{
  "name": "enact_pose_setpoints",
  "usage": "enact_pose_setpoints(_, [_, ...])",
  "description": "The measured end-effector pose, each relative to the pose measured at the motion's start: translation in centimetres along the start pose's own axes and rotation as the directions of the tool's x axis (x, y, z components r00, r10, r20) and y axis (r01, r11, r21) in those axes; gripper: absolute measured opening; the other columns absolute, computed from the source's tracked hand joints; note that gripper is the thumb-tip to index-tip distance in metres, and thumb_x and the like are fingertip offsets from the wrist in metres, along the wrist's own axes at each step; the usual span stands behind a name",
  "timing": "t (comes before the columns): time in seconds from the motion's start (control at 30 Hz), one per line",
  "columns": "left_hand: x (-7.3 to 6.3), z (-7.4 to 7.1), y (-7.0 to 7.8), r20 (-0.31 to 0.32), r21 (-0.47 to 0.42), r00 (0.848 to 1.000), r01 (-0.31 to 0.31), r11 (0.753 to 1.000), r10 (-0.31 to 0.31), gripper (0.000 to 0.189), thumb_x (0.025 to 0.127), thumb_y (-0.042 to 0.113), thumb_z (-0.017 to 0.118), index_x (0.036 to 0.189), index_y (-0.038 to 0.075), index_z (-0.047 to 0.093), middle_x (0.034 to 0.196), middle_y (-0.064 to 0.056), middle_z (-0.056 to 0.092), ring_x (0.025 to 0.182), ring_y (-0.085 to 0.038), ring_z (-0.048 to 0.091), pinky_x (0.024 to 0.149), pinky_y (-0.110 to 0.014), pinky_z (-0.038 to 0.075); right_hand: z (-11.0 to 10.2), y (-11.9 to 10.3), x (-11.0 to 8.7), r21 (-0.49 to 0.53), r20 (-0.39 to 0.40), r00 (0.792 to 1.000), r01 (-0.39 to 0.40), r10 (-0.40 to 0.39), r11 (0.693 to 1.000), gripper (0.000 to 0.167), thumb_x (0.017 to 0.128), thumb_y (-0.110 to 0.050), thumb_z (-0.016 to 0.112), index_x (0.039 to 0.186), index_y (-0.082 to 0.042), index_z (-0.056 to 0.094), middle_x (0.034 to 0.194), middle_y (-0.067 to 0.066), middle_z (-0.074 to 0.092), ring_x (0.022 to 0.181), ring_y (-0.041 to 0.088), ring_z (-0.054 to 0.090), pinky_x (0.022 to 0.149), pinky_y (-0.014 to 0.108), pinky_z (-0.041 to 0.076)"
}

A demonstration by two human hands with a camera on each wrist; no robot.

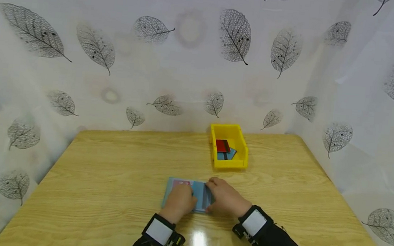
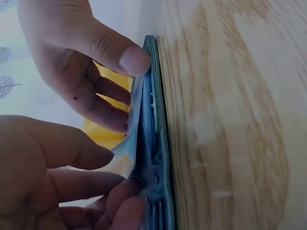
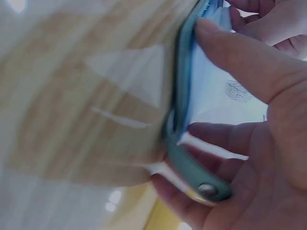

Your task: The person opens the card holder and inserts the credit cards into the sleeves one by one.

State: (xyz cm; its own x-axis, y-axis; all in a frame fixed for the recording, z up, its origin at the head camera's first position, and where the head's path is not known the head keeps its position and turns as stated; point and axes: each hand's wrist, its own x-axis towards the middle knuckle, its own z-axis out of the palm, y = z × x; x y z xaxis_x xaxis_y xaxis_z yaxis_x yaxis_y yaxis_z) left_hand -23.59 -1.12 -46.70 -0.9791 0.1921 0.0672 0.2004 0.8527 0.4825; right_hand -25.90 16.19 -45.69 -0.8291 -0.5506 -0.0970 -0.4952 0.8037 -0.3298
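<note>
A blue card holder (image 1: pixel 198 190) lies spread open on the table, with clear plastic sleeves and a pinkish card showing at its left. In the left wrist view its clear sleeve (image 2: pixel 137 103) is lifted from the stack. My left hand (image 1: pixel 179 200) is on the left part, thumb and fingers bent at the loose edge of the sleeve. My right hand (image 1: pixel 227 199) holds the right end, its thumb (image 3: pixel 230 50) along the edge. A green strap (image 3: pixel 192 167) with a metal snap hangs loose beside the right fingers.
Behind the hands stands a yellow bin (image 1: pixel 230 164), with a red card (image 1: pixel 222 145) and a blue card (image 1: pixel 225 156) inside. The wooden table (image 1: pixel 114 170) meets a leaf-patterned curtain (image 1: pixel 195 71) at the back and sides.
</note>
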Motion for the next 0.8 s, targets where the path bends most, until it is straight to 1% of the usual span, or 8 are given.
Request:
enact_pose_setpoints(0.1, [0.1,0.3,-0.1,0.039,-0.142,0.997,-0.061,0.988,0.067,0.029,0.079,0.004,0.063,0.058,0.009,0.045,0.055,0.003,0.035,0.049,-0.011,0.036,0.044,-0.023,0.028,-0.2,0.1,-0.2,-0.012,0.049,0.998,-0.040,0.041,0.999,0.084,0.072,-0.032,0.087,0.136,0.005,0.048,0.142,0.021,0.046,0.128,0.037,0.045,0.104,0.046,0.040])
enact_pose_setpoints(0.2, [0.1,0.8,0.1,0.070,-0.281,0.991,-0.093,0.955,0.117,0.030,0.079,0.002,0.060,0.060,0.011,0.038,0.055,0.005,0.028,0.048,-0.009,0.029,0.046,-0.021,0.023,-0.4,0.5,-0.5,-0.027,0.087,0.993,-0.072,0.074,0.997,0.084,0.073,-0.029,0.086,0.139,0.005,0.046,0.142,0.020,0.046,0.130,0.037,0.043,0.105,0.047,0.039])
enact_pose_setpoints(0.33, [-0.2,1.7,0.4,0.108,-0.328,0.982,-0.113,0.938,0.156,0.030,0.083,0.005,0.061,0.064,0.011,0.039,0.057,0.005,0.031,0.049,-0.008,0.031,0.048,-0.021,0.024,-0.8,1.2,-0.9,-0.030,0.109,0.991,-0.071,0.074,0.997,0.084,0.074,-0.022,0.086,0.140,0.008,0.043,0.143,0.021,0.046,0.130,0.036,0.045,0.106,0.047,0.038])
enact_pose_setpoints(0.47, [-0.6,2.1,0.7,0.111,-0.320,0.983,-0.103,0.942,0.146,0.022,0.086,0.009,0.064,0.069,0.009,0.050,0.060,0.005,0.041,0.051,-0.008,0.038,0.046,-0.022,0.030,-1.2,2.0,-1.1,-0.025,0.138,0.988,-0.069,0.072,0.997,0.086,0.074,-0.020,0.086,0.142,0.008,0.041,0.146,0.021,0.042,0.132,0.036,0.043,0.107,0.047,0.037])
enact_pose_setpoints(0.57, [-0.7,1.7,0.3,0.011,-0.227,0.994,-0.101,0.969,0.106,0.007,0.084,0.010,0.069,0.081,0.005,0.065,0.070,0.001,0.054,0.062,-0.013,0.051,0.053,-0.027,0.042,-1.6,2.4,-1.1,-0.040,0.138,0.987,-0.079,0.084,0.996,0.086,0.073,-0.020,0.086,0.143,0.004,0.042,0.147,0.018,0.043,0.132,0.034,0.044,0.108,0.047,0.037])
enact_pose_setpoints(0.67, [-0.6,0.9,-0.6,-0.059,-0.094,0.995,-0.080,0.992,0.074,0.020,0.081,0.013,0.074,0.098,0.005,0.072,0.094,-0.008,0.064,0.087,-0.024,0.060,0.074,-0.039,0.051,-1.9,2.7,-0.9,-0.042,0.130,0.988,-0.074,0.079,0.996,0.084,0.073,-0.020,0.086,0.142,0.002,0.044,0.147,0.018,0.043,0.132,0.034,0.044,0.107,0.050,0.037])
enact_pose_setpoints(0.73, [-0.6,0.3,-1.1,-0.050,-0.064,0.996,-0.080,0.995,0.076,0.031,0.079,0.014,0.077,0.108,0.004,0.072,0.110,-0.015,0.064,0.101,-0.033,0.060,0.087,-0.046,0.049,-2.2,2.7,-0.9,-0.039,0.128,0.989,-0.063,0.067,0.997,0.083,0.073,-0.019,0.086,0.141,0.001,0.045,0.147,0.018,0.043,0.132,0.035,0.043,0.106,0.052,0.037])
enact_pose_setpoints(0.8, [-0.5,0.0,-1.5,-0.015,-0.061,0.996,-0.087,0.994,0.086,0.036,0.079,0.015,0.079,0.112,0.002,0.071,0.117,-0.019,0.061,0.107,-0.036,0.059,0.092,-0.049,0.047,-2.3,2.8,-0.9,-0.031,0.122,0.991,-0.047,0.050,0.998,0.081,0.072,-0.019,0.086,0.141,0.001,0.046,0.146,0.020,0.043,0.131,0.037,0.043,0.105,0.053,0.037])
